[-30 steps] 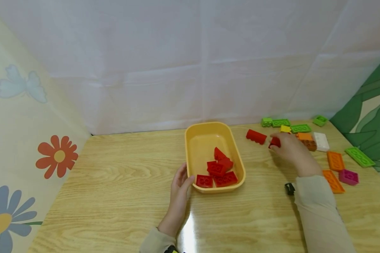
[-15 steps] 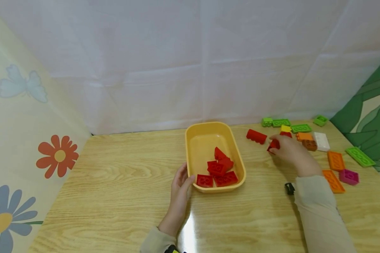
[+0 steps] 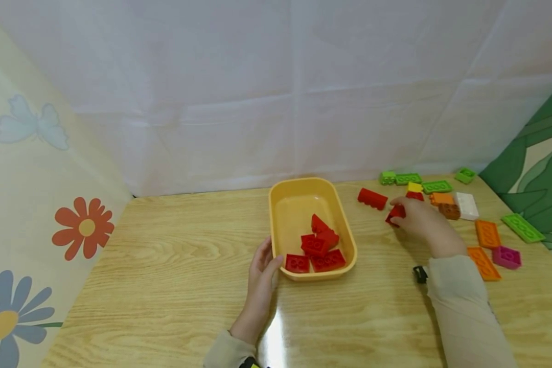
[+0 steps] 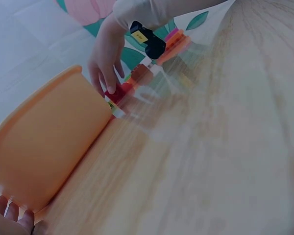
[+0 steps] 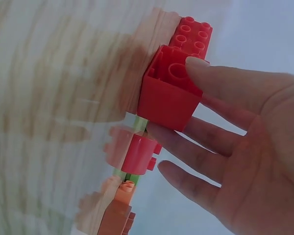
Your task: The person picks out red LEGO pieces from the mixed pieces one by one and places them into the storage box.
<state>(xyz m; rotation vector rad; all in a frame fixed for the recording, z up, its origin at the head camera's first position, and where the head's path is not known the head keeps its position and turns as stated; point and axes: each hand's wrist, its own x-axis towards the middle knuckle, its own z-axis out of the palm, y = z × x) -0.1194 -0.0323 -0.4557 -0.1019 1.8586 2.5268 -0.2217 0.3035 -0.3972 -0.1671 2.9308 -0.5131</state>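
A yellow plastic bin [image 3: 303, 197] stands mid-table, several red toy bricks [image 3: 315, 245] lying in its near half. My left hand [image 3: 260, 272] holds its near left corner, the thumb at the rim and the fingers along the outer wall. To the right of the bin, my right hand [image 3: 416, 220] pinches a red brick [image 5: 169, 100] between thumb and fingers, low over the table. In the right wrist view the brick's hollow underside faces the camera. Another red brick [image 3: 372, 199] with a rounded top lies between that hand and the bin, and one more red brick [image 3: 415, 196] lies just behind the hand.
Green plates [image 3: 437, 186], a yellow brick [image 3: 414, 187], a brown brick [image 3: 449, 210] and a white brick [image 3: 466, 206] lie at the back right. Orange plates [image 3: 488, 234] and a magenta brick [image 3: 507, 257] lie nearer the right edge. A white cloth [image 3: 211, 102] hangs behind the table.
My right hand's red brick has shifted slightly left and toward me, turning a little in the fingers. The red brick behind that hand has come into sight. My left hand and the bin stay put.
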